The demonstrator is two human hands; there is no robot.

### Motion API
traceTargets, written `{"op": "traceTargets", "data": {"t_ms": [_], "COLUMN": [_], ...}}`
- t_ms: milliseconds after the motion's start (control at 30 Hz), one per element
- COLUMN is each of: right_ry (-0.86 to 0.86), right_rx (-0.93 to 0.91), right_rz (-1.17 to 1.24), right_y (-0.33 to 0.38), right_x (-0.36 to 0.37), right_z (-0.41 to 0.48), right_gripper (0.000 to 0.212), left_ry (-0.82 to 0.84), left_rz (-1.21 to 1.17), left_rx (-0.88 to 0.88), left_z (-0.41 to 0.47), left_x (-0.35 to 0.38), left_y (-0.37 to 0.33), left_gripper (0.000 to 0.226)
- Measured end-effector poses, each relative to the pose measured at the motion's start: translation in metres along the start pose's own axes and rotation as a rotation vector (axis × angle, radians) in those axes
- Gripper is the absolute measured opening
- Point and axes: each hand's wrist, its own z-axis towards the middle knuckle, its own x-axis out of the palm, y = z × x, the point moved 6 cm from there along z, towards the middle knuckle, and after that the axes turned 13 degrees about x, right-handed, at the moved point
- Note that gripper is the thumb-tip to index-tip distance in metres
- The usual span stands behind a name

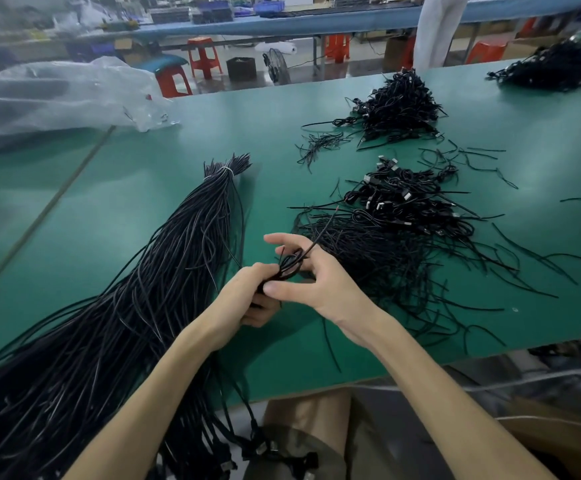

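Both hands grasp one black cable (289,263) above the worktop (109,209), close to the middle of its near edge. The left hand (247,294) is clenched round the gathered loops from below. The right hand (320,282) pinches the same loops between thumb and curled fingers, with the index finger extended to the left. The cable's free end slants up and to the right past that finger.

Progress, judged from the layout: the cable in hand is partly wound into a small coil, and its tail is not yet tucked in or tied. Finished work appears as a near heap (407,202) of small coils with pale plugs, just right of the hands. A far heap (400,102) lies towards the far edge and a third heap (556,65) at the far right corner. Loose strands (320,143) lie between and around these heaps; whether they are ties or offcuts cannot be told.

Work left: a thick bundle (185,244) of long uncoiled cables, bound by a white tie (221,171), runs from mid-worktop over the near left edge. It is much larger than any heap, so most of the job seems to lie ahead.

Pose: both forearms reach in from the near edge and converge, with the wrists close together. A clear plastic bag (57,95) lies at the far left corner.
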Motion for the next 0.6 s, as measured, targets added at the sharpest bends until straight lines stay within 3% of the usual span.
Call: {"op": "traceTargets", "data": {"t_ms": [167, 300, 500, 600], "right_ry": [-0.092, -0.058, -0.12, -0.188], "right_rx": [-0.012, -0.036, -0.047, -0.086], "right_rz": [0.037, -0.075, -0.109, -0.199], "right_y": [-0.007, -0.008, -0.011, -0.01], "right_x": [-0.004, -0.002, -0.004, -0.007], "right_z": [-0.002, -0.005, -0.004, -0.006], "right_gripper": [0.053, 0.064, 0.025, 0.019], "left_ry": [0.025, 0.087, 0.09, 0.048], "left_rz": [0.006, 0.033, 0.058, 0.092], "left_rx": [0.005, 0.029, 0.047, 0.046], "left_z": [-0.001, -0.001, 0.0, 0.0], "left_x": [0.001, 0.002, 0.001, 0.002], "left_y": [-0.002, 0.0, 0.0, -0.002], "left_gripper": [0.034, 0.034, 0.033, 0.032]}}
